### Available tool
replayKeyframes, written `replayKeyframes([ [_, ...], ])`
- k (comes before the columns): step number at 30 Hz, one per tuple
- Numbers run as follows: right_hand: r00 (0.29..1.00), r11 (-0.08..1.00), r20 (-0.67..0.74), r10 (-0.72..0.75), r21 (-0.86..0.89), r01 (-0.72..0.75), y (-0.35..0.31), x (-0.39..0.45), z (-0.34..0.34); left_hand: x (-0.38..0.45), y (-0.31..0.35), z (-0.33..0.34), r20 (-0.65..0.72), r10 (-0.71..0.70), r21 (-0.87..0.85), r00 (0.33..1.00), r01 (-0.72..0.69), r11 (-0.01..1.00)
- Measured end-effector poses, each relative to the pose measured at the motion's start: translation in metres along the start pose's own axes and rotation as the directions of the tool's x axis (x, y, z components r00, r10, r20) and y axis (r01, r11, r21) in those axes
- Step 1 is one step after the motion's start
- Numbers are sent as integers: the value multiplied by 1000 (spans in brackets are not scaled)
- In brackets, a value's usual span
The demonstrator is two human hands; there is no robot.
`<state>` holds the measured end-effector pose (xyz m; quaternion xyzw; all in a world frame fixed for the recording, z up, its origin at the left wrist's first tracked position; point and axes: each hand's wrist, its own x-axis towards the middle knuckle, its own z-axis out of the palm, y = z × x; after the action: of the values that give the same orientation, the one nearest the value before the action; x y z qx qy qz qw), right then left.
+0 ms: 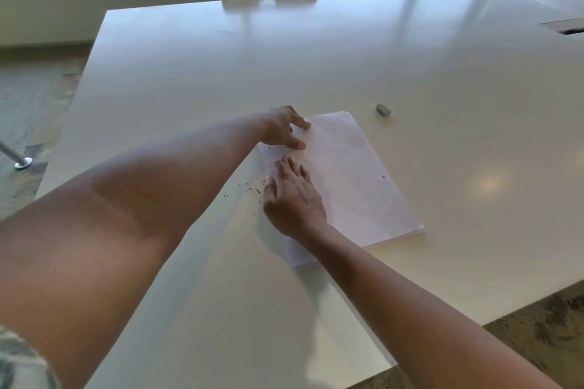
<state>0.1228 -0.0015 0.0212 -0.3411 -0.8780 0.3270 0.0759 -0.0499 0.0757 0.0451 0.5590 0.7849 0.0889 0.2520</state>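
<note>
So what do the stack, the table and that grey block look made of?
Stack: paper, matte white, with thin sheet edges showing at its near side.
Table: glossy white top, likely laminate or lacquer, since it shows clear reflections.
Block: dull grey and rounded, probably a rubber eraser, but too small to be sure.

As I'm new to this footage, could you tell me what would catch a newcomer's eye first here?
Both hands meet at the left edge of a paper stack mid-table: the left hand presses its far corner, the right hand lies flat nearer. Dark crumbs speckle the table beside them, and a small grey eraser lies alone beyond the stack's far right corner.
</note>
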Motion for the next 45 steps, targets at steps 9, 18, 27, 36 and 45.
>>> replayKeyframes([
  [9,995,967,-48,-92,234,101,-19,-4,-4,2,0,0,-11,-26,-20,1000,26,999],
  [18,961,953,206,-185,276,124,-36,-18,10,6,0,-1,-5,-56,-18,998,56,998],
  [27,998,990,-50,-26,138,33,-6,9,-3,2,3,0,-16,-33,12,999,33,999],
  [36,998,997,-1,-63,-38,63,-5,41,3,8,5,-5,-19,-86,5,996,87,996],
  [45,994,972,-70,-84,215,97,-6,39,-5,11,5,-4,-30,-113,28,993,114,993],
])
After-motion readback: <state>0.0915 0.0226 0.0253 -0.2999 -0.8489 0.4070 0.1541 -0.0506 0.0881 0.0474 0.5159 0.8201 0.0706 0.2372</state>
